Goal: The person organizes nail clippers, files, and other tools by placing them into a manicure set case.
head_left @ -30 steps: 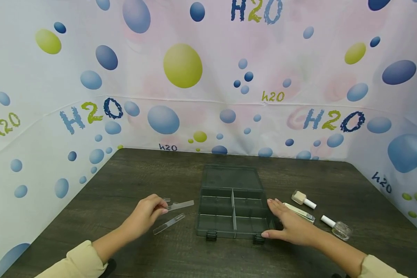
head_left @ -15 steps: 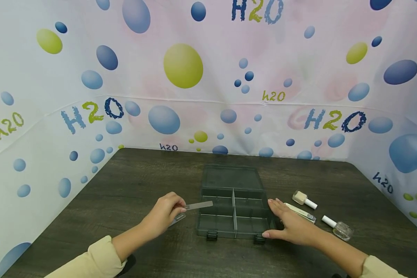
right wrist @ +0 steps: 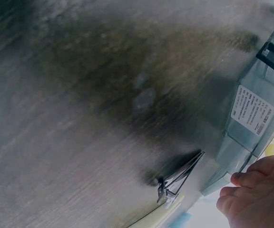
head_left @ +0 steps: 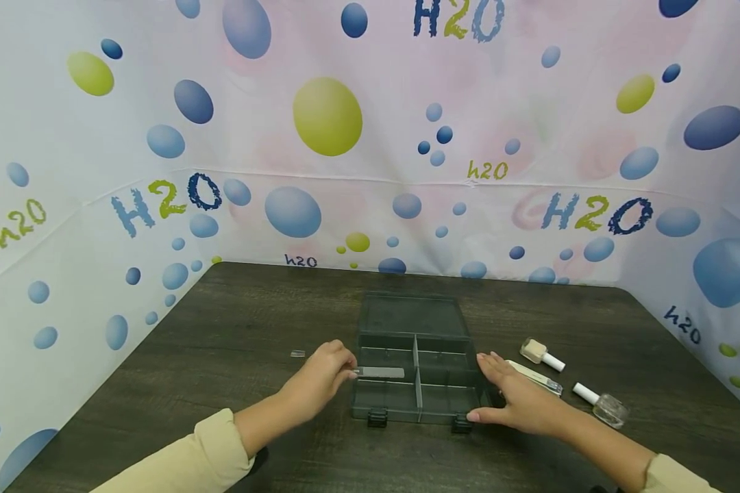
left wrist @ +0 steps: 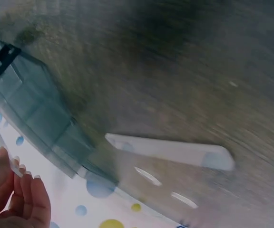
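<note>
Between thumb and fingers my left hand (head_left: 327, 373) pinches a flat grey strip that looks like a nail file (head_left: 380, 372). Its free end overlaps the left compartments of the dark translucent organizer box (head_left: 412, 316), whose lid is folded back. The left wrist view shows the strip edge-on, beside the box. My right hand (head_left: 518, 400) rests against the box's right side, its fingers along the wall and its thumb near the front right latch (head_left: 461, 424). A nail clipper (head_left: 536, 378) lies just beyond that hand, partly hidden by it.
A beige nail polish bottle (head_left: 534, 351) and a clear polish bottle (head_left: 609, 411) lie on the right. Left of the box are a long clear strip (left wrist: 175, 153) and small clear pieces (left wrist: 147, 175). A patterned cloth (head_left: 370, 226) stands behind the table.
My left hand has lifted the grey strip from the left and carried it rightward to over the box. The right hand stays at the box's side.
</note>
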Tool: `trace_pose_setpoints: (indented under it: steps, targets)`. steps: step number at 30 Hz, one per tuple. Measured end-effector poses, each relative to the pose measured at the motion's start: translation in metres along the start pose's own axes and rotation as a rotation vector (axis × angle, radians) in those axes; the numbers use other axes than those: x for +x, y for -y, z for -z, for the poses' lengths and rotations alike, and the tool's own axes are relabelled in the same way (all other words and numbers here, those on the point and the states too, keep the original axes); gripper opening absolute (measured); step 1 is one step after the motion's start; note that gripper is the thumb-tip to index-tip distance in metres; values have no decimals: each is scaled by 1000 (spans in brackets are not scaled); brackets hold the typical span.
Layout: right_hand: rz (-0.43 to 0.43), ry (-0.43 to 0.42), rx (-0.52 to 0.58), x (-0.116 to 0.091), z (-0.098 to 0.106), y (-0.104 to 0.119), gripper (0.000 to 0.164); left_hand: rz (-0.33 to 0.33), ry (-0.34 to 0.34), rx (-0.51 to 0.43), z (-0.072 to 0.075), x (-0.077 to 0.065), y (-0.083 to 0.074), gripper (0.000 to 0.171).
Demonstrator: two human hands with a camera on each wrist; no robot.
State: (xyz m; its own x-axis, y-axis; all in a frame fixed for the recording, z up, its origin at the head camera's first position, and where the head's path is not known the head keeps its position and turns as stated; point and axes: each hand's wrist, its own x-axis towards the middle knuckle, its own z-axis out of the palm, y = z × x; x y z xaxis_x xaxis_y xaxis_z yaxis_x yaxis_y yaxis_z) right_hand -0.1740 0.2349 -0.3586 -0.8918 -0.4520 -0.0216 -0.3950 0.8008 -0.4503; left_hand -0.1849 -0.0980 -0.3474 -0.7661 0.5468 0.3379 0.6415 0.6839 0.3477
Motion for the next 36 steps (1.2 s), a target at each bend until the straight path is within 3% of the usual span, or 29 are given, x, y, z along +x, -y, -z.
trace_pose_setpoints:
  steps: [10,17,27,32,36]
  targets:
    - [-2,0,-15,0,1,0,102,-79,70,207,-16,12,-11,7]
    - [1,0,-24,0,1,2,101,-86,94,370,-25,18,-16,10]
    - [3,-2,-33,0,1,1,101,-103,178,594,-27,26,-21,6]
    - [-4,5,-24,1,1,1,102,-106,255,661,-26,32,-24,8]
    - [-3,6,-23,1,1,1,103,-121,279,700,-27,34,-23,8]
